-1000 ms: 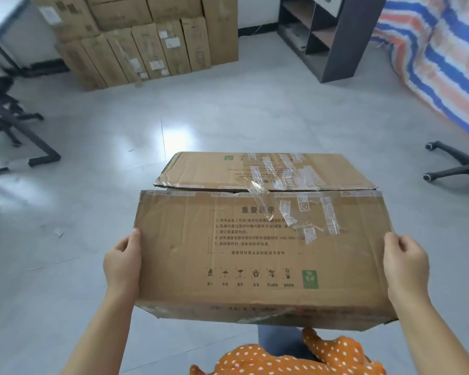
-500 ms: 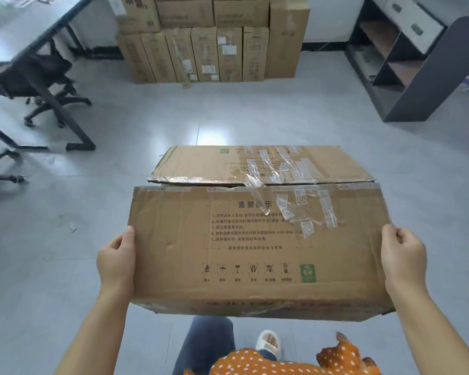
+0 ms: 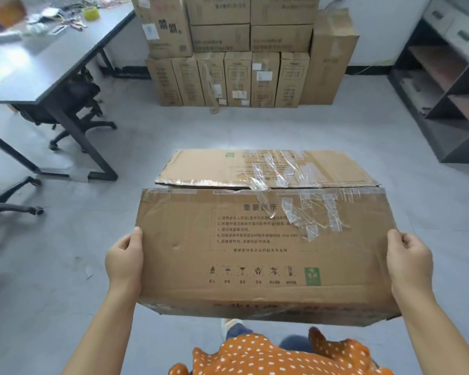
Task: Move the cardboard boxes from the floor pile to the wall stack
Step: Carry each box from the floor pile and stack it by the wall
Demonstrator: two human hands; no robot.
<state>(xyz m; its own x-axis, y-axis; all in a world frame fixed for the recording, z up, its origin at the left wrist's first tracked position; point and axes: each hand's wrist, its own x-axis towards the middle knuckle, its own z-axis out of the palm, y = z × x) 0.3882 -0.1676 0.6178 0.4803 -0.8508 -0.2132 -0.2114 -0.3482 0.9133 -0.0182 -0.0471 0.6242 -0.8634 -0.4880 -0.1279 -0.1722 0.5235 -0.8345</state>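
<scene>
A wide, flat cardboard box [image 3: 260, 239] with torn clear tape and printed text on its top flaps is carried in front of me, above the floor. My left hand [image 3: 125, 258] grips its left end with the thumb over the top edge. My right hand [image 3: 409, 258] grips the right end the same way. Straight ahead, the wall stack of cardboard boxes [image 3: 241, 50] stands against the white wall, a row of upright narrow boxes at the bottom and larger boxes on top.
A grey desk [image 3: 38, 66] with clutter and a black office chair [image 3: 76, 106] beneath it stand at the left. More chair bases [image 3: 8, 204] sit at the far left. A dark open shelf unit [image 3: 444, 85] stands at the right. Grey floor [image 3: 255, 128] lies between me and the stack.
The view has swung so the wall stack now sits centred and closer. The desk has come in at the left, the shelf at the right. Both hands keep their hold on the box.
</scene>
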